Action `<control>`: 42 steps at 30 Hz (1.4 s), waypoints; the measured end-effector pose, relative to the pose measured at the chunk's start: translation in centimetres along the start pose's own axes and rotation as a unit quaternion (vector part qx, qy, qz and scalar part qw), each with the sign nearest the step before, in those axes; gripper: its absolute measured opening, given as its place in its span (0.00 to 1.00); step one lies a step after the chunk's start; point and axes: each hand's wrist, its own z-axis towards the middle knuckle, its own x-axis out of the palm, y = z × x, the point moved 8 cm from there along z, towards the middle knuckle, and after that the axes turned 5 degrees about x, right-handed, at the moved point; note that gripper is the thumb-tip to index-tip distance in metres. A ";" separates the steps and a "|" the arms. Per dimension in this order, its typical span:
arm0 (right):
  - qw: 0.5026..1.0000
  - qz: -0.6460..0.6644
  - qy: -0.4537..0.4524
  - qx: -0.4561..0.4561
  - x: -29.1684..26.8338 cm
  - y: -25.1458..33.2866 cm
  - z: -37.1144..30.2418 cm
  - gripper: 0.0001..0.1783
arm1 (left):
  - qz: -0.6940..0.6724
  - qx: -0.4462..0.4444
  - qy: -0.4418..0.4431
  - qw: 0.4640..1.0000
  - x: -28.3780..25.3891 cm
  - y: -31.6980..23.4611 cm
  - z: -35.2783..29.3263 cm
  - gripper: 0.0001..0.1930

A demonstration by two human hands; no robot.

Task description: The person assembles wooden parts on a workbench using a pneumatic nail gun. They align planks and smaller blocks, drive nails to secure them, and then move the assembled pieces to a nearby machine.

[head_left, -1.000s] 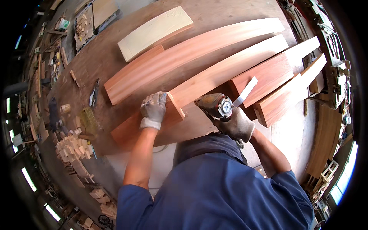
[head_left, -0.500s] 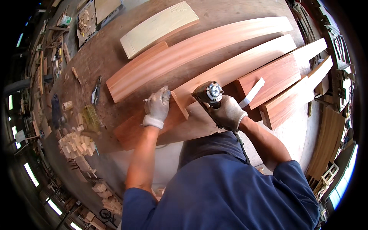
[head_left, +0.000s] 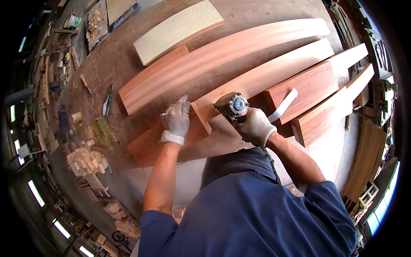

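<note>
Free tabletop [head_left: 196,88] narrows rightward between long beam [head_left: 214,52] and shorter beam [head_left: 267,70].

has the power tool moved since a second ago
Yes: the power tool has moved left and forward, farther from the near end of the reddish block.

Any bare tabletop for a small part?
Yes: tabletop left of the cream board, beyond the dark hand tool; also a patch between that tool and the left hand. Crowded: right side, with reddish blocks and a white strip beside the right hand.
</note>
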 end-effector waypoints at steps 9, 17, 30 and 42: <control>0.999 0.007 -0.016 -0.030 0.1 -1.0 -0.2 0.13 | -0.072 -0.124 0.101 0.984 0.0 3.2 0.5 0.19; 0.999 0.035 0.038 0.015 -0.4 -1.6 0.6 0.16 | 0.012 -0.034 0.094 0.995 -0.2 -0.7 0.6 0.16; 0.992 0.026 0.116 -0.048 -0.4 2.9 4.0 0.14 | 0.075 0.009 -0.032 0.997 0.2 -1.4 -0.1 0.13; 0.989 -0.004 0.148 -0.010 0.7 3.4 4.9 0.17 | 0.079 0.011 -0.030 0.996 -0.1 -1.9 0.0 0.13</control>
